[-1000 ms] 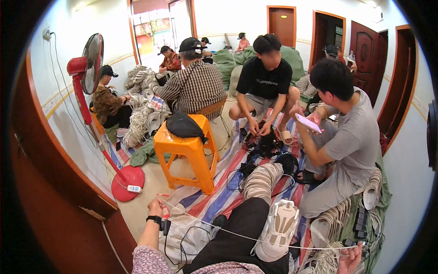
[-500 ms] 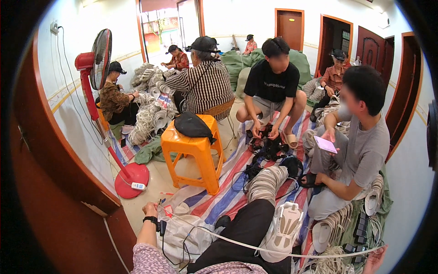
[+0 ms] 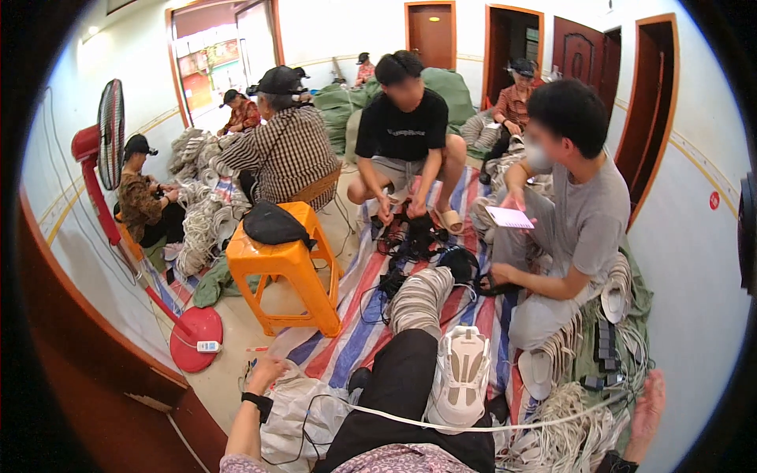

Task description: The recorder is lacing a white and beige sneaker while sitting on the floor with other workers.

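Note:
A white and beige sneaker [image 3: 462, 378] rests on my lap against my dark trouser leg. A long white shoelace [image 3: 449, 428] stretches sideways across the sneaker's near end and sags. My left hand [image 3: 266, 374] is at the left, over a white plastic bag [image 3: 300, 422], with its fingers apart; the lace's left part lies clear of it. At the far right my right hand [image 3: 649, 406] is raised with its fingers stretched out, close to the lace's right end, and nothing shows in its grasp.
Stacked shoe pieces [image 3: 422, 299] lie ahead of my knee on a striped sheet [image 3: 359, 339]. Loose laces [image 3: 564, 418] pile up at right. An orange stool [image 3: 284, 272] and red fan [image 3: 197, 327] stand left. A person in grey [image 3: 579, 213] sits close at right; others work farther back.
The lace, pulled taut between both hands before, now hangs slack. My left hand has let go of it, and my right hand has risen and opened. The view has turned right.

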Tool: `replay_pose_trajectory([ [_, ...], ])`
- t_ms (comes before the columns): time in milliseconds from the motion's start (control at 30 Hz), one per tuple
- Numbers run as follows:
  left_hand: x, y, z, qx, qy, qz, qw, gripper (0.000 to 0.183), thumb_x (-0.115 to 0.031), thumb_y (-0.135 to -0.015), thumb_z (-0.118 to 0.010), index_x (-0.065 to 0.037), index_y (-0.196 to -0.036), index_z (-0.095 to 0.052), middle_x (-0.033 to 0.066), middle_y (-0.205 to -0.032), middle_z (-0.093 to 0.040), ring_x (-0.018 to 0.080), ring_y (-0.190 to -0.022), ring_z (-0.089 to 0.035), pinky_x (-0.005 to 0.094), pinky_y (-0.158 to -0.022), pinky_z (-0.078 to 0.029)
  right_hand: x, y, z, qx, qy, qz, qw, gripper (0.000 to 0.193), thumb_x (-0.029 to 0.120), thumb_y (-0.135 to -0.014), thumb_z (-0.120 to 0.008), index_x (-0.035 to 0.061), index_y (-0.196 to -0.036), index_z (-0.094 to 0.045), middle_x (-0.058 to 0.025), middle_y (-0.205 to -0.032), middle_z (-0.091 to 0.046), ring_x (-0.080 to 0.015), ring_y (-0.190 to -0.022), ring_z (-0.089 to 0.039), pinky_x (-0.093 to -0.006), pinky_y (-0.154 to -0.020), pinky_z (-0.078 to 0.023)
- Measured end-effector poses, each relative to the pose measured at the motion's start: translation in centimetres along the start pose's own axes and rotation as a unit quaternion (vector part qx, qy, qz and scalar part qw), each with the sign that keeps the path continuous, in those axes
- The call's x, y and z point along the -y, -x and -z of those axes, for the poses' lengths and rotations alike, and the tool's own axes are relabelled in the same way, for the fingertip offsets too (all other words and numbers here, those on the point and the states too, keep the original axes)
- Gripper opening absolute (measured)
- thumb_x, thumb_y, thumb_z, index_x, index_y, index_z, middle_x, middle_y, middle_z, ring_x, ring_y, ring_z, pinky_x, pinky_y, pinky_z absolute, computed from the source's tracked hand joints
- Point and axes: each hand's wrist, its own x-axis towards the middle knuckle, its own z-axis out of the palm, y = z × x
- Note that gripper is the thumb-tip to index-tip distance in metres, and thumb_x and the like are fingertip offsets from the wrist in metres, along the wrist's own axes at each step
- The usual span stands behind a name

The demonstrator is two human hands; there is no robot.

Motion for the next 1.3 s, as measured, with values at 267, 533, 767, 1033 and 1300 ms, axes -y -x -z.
replay_pose_trajectory([
  [267, -32.6, 12.3, -6.0, 0.068, -0.081, -0.536, 0.838, 0.013, -0.015, -0.076, -0.070, -0.006, -0.068, -0.068, 0.0133, -0.099, -0.057, 0.0320, -0.097, -0.053, 0.0425, -0.086, -0.044, -6.3, 13.9, -14.3, 0.461, 0.273, -0.031, 0.843, 0.014, 0.007, -0.094, -0.062, -0.0014, -0.086, -0.069, -0.0072, -0.101, -0.067, -0.0124, -0.091, -0.061, -0.0251, -0.078, -0.048],
  [533, -38.1, 19.5, -9.0, 0.162, 0.085, -0.552, 0.813, 0.016, -0.014, -0.083, -0.069, 0.000, -0.078, -0.062, 0.0117, -0.104, -0.053, 0.0306, -0.097, -0.050, 0.0410, -0.088, -0.041, -8.6, 20.2, -16.3, 0.512, 0.158, -0.236, 0.811, 0.013, 0.013, -0.100, -0.058, 0.0008, -0.097, -0.059, 0.0007, -0.079, -0.059, -0.0062, -0.069, -0.054, -0.0217, -0.062, -0.044],
  [767, -34.6, 15.5, -7.2, 0.411, 0.346, -0.212, 0.816, 0.019, -0.010, -0.091, -0.061, 0.000, -0.075, -0.064, 0.0058, -0.108, -0.061, 0.0089, -0.074, -0.057, 0.0243, -0.070, -0.048, -6.8, 14.9, -14.0, 0.358, 0.420, 0.136, 0.822, 0.013, 0.006, -0.095, -0.056, 0.0014, -0.086, -0.063, 0.0011, -0.068, -0.054, -0.0054, -0.061, -0.047, -0.0251, -0.055, -0.038],
  [1033, -30.7, 11.2, -2.3, 0.345, 0.754, 0.086, 0.552, 0.034, -0.015, -0.099, -0.054, -0.006, -0.068, -0.046, 0.0096, -0.097, -0.053, 0.0086, -0.070, -0.050, 0.0214, -0.067, -0.041, -7.5, 8.3, -4.4, 0.219, 0.641, 0.216, 0.703, 0.007, 0.006, -0.095, -0.057, 0.0005, -0.094, -0.060, -0.0174, -0.070, -0.057, -0.0283, -0.057, -0.054, -0.0372, -0.056, -0.042],
  [1300, -31.6, 13.5, -4.3, 0.306, 0.648, 0.019, 0.698, 0.029, -0.011, -0.100, -0.052, -0.002, -0.072, -0.054, 0.0092, -0.087, -0.059, 0.0117, -0.071, -0.057, 0.0252, -0.070, -0.049, -11.7, 9.0, -2.3, 0.261, 0.698, 0.222, 0.628, 0.007, 0.002, -0.092, -0.060, 0.0005, -0.098, -0.062, -0.0224, -0.070, -0.060, -0.0380, -0.061, -0.059, -0.0402, -0.054, -0.043],
])
